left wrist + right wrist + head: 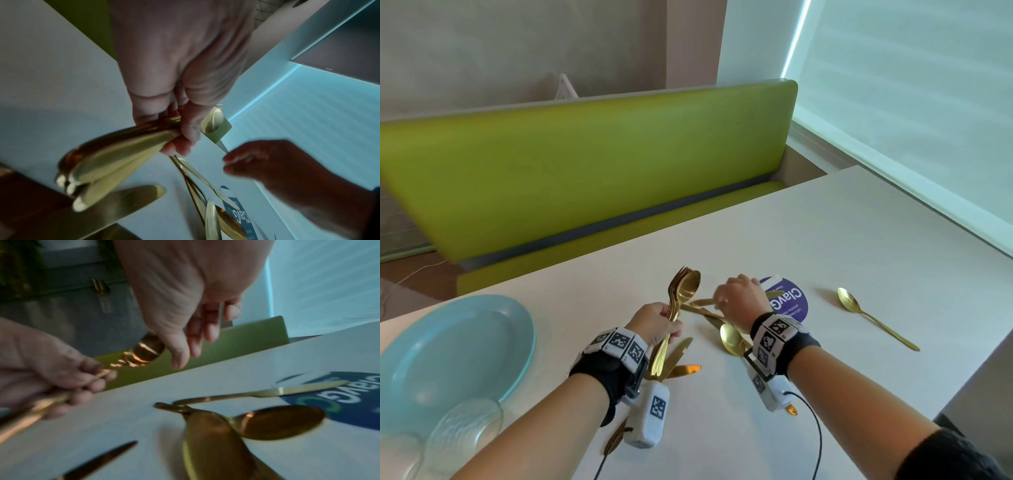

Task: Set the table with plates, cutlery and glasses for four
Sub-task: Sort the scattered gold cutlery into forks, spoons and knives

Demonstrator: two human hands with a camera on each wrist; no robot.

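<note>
My left hand (664,325) grips a bundle of gold forks and a spoon (683,291) by the handles, heads pointing away from me; the handles (115,159) fan out below the fist. My right hand (726,298) hovers just right of the bundle with its fingers (193,337) straight and holding nothing. Beneath it on the white table (859,240) lie a gold knife (287,390), crossed handles and a gold spoon (732,341). Two more gold knives (681,353) lie under my left hand. A light blue plate (448,349) sits at the left.
A lone gold spoon (873,317) lies to the right. A round purple sticker (791,301) sits under the knife tip. Clear glasses (458,435) stand at the bottom left beside the plate. A green bench (585,164) runs along the table's far side.
</note>
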